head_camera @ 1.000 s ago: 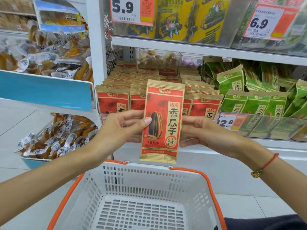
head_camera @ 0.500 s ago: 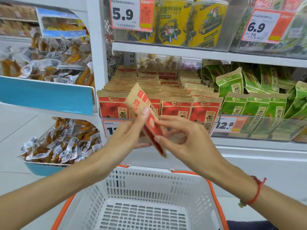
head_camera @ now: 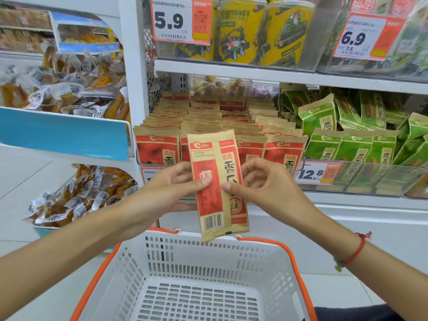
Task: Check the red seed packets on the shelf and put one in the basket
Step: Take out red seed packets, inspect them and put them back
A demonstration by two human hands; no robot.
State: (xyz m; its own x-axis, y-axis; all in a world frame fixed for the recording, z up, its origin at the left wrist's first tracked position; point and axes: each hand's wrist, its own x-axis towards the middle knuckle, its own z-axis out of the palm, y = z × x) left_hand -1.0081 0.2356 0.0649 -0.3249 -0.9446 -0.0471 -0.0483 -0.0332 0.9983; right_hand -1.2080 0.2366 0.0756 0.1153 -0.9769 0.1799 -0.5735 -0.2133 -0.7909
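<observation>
One red seed packet (head_camera: 217,184) is held up by two hands in front of the shelf (head_camera: 254,74), its barcode side turned to the camera. Four rows of the same red packets (head_camera: 208,126) are stacked on the shelf behind it; the number in each row cannot be told. The held packet is pinched near its middle between the thumb and fingers of the left hand (head_camera: 171,188) on its left edge and those of the right hand (head_camera: 261,188) on its right edge. Its lower end hangs just above the far rim of one white basket (head_camera: 208,281) with orange handles. Green packets (head_camera: 352,144) are seen to the right, with three price tags: 5.9 (head_camera: 181,19), 6.9 (head_camera: 368,37) and 12.8 (head_camera: 318,173). A red string bracelet (head_camera: 356,251) is worn on the right wrist.
</observation>
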